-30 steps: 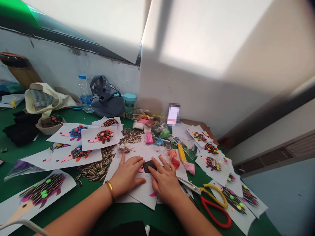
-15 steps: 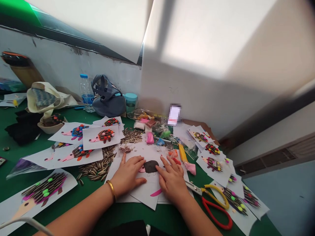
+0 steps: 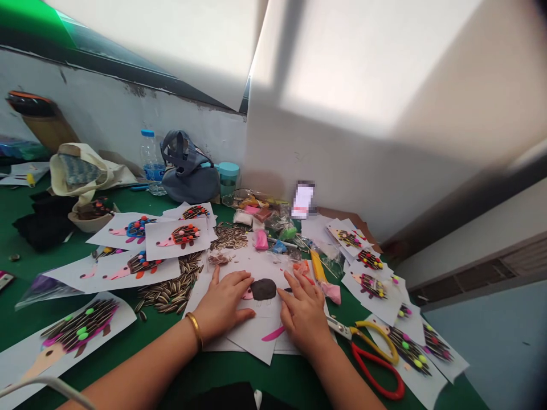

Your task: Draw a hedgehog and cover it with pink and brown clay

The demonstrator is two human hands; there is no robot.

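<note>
Clay blob btwn L hand, R hand

Bare green surface lies open only along the near edge, between my forearms. Left of my left grip: sunflower seeds and finished paper sheets. Right of my right grip: scissors, just beside it. Ahead: clay packets, crowded close.

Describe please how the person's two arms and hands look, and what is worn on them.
Both forearms are bare, no sleeves in view. The left hand has a gold bangle at the wrist. The right hand shows no ring, watch or glove.
</note>
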